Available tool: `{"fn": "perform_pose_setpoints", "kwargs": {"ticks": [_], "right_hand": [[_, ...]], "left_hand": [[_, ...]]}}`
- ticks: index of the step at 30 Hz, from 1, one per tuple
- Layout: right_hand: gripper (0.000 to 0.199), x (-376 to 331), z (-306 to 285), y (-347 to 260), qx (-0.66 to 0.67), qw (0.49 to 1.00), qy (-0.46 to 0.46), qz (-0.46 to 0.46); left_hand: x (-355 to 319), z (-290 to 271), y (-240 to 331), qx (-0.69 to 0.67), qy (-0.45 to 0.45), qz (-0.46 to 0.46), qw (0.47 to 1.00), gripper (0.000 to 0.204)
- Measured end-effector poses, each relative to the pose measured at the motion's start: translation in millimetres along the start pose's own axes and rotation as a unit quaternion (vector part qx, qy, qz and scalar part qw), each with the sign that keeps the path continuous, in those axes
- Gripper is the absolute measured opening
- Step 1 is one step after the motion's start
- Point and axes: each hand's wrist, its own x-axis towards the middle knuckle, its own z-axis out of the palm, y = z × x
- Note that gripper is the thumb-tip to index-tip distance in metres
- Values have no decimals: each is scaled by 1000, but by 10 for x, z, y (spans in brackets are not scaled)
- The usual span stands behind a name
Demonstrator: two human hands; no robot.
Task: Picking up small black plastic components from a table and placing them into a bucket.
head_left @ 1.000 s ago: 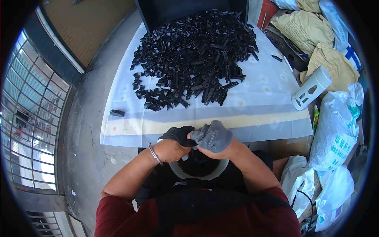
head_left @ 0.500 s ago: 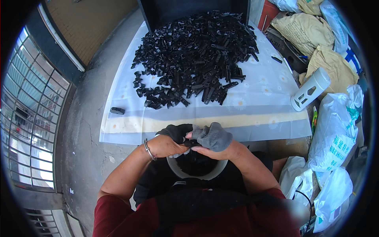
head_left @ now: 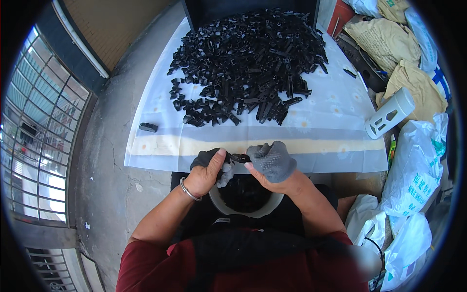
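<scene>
Between my hands is a small black plastic part (head_left: 240, 158), just above the front edge of the cloth-covered table. My right hand (head_left: 273, 163), in a grey fingerless glove with a dotted surface, pinches its right end. Closed around the part's left end is my left hand (head_left: 211, 168), in a dark glove with pale finger parts, its thumb pointing up. Below both hands, a pale bucket (head_left: 275, 204) between my legs holds dark parts (head_left: 245, 191). A large heap of similar black plastic parts (head_left: 253, 63) covers the far half of the table.
The heap spills from a black bin (head_left: 250, 6) on the flowered tablecloth (head_left: 331, 155). A dark oval object (head_left: 148, 127) lies at left, a white slotted cylinder (head_left: 390, 114) at right. Sacks (head_left: 413, 165) crowd the right side; a barred window (head_left: 41, 131) is at left.
My hands have drawn apart and risen slightly, so the black part now shows between them. The left thumb has lifted. The whole view has shifted a little.
</scene>
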Motion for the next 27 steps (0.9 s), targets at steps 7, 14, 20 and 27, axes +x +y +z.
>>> {"fn": "perform_pose_setpoints", "kwargs": {"ticks": [7, 14, 20, 27], "right_hand": [[21, 22, 17, -56, -154, 983, -31, -100], [20, 6, 206, -123, -111, 990, 46, -71], [24, 261, 120, 117, -31, 990, -99, 96], [18, 805, 516, 352, -156, 986, -27, 61]], "left_hand": [[25, -45, 173, 62, -46, 13, 997, 43], [-32, 24, 265, 221, -20, 141, 965, 32], [573, -348, 89, 425, 155, 228, 862, 24], [1075, -296, -122, 528, 87, 193, 823, 21]]}}
